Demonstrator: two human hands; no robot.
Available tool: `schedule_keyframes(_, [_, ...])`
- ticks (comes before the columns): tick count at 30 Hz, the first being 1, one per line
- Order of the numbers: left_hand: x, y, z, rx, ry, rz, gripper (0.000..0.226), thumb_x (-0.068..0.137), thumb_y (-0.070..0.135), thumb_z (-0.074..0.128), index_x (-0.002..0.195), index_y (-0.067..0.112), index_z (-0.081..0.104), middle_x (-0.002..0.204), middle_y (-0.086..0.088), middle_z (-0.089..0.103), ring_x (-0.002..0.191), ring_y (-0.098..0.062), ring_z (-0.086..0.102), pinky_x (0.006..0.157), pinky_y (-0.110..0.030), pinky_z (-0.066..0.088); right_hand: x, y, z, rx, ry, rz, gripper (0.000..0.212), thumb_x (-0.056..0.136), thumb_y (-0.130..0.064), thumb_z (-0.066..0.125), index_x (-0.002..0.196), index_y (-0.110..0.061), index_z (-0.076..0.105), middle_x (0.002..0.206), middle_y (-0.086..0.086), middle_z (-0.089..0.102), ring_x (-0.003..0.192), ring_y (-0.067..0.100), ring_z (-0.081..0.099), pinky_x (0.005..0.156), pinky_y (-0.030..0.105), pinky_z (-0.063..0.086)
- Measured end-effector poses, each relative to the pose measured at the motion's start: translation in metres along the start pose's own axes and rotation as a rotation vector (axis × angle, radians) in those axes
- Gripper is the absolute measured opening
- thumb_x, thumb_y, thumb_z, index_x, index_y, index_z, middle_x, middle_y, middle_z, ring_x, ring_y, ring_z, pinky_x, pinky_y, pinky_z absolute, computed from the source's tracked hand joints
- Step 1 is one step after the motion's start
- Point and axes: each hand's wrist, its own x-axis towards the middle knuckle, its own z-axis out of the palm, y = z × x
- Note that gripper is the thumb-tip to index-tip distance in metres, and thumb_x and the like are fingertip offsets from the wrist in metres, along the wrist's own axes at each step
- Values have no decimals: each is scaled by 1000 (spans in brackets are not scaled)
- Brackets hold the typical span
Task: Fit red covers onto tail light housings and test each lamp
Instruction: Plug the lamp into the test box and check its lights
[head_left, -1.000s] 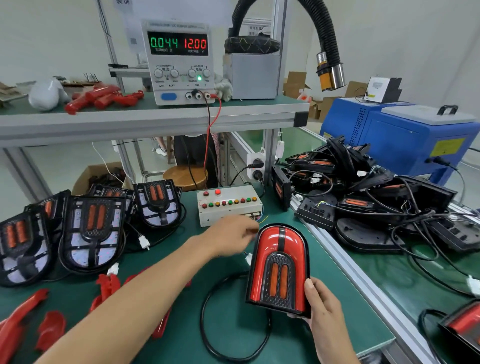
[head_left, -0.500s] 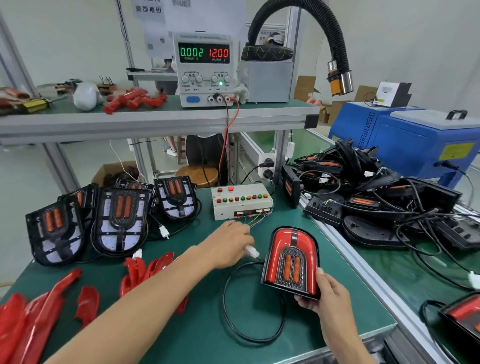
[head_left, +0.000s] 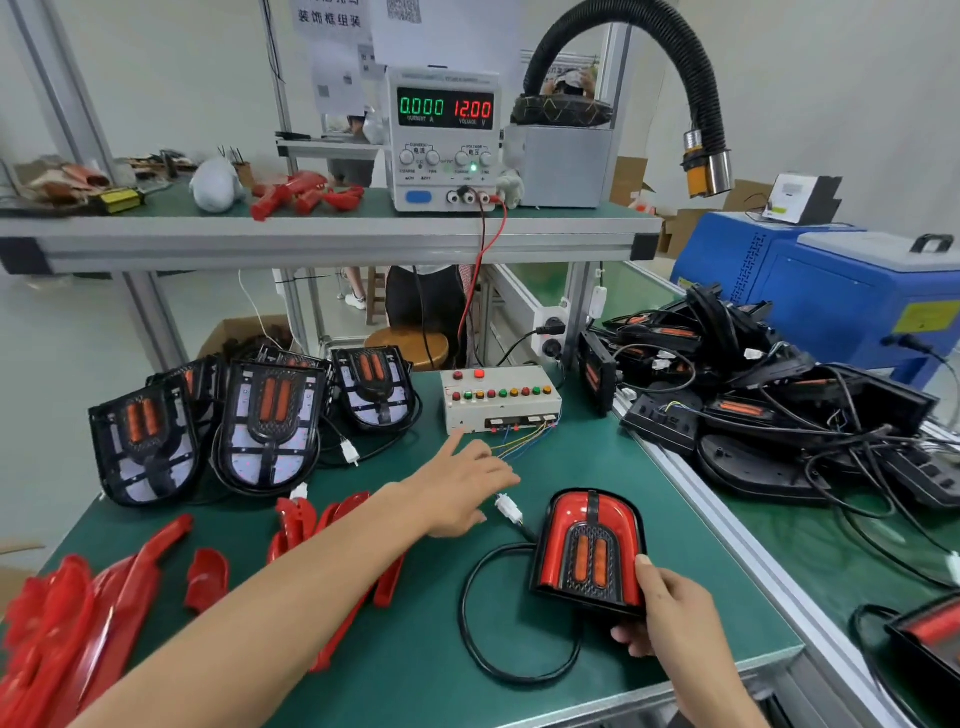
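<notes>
Tail lamp lower right of centre on tabletop, red cover on, unlit. Right hand grips its lower edge, fingers partly hidden underneath. Left hand fingers spread, above white connector.

The left arm stretches forward and to the right, forearm bare, its hand palm-down with fingers spread and loosely extended, index pointing ahead. The right hand sits low and near, thumb up, fingers curled in a grip.
</notes>
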Motion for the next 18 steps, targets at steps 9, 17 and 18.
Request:
schedule_keyframes(9, [6,-1,14,-20,102,-21,26,101,36,61,122,21,63,113,3,59,123,-20,47,127,-51,3,7,-8,-2,-487,298,-245,54,95,-50,57,134,-13,60,121,7,58,108,23,59,95,43,49])
schedule_keyframes(17, [5,-7,-15,-29,186,95,26,98,37,64,116,18,65,106,0,64,109,-22,53,101,-35,37,16,-77,63,-1091,114,-840,41,92,-59,54,116,-30,68,113,-9,64,114,22,50,88,40,30])
schedule_keyframes(18, [6,-7,-17,-29,193,104,25,98,36,64,114,17,66,103,0,64,106,-22,54,99,-34,37,22,-85,71,-1183,55,-796,44,94,-62,47,116,-29,66,114,-8,63,116,23,48,89,41,28])
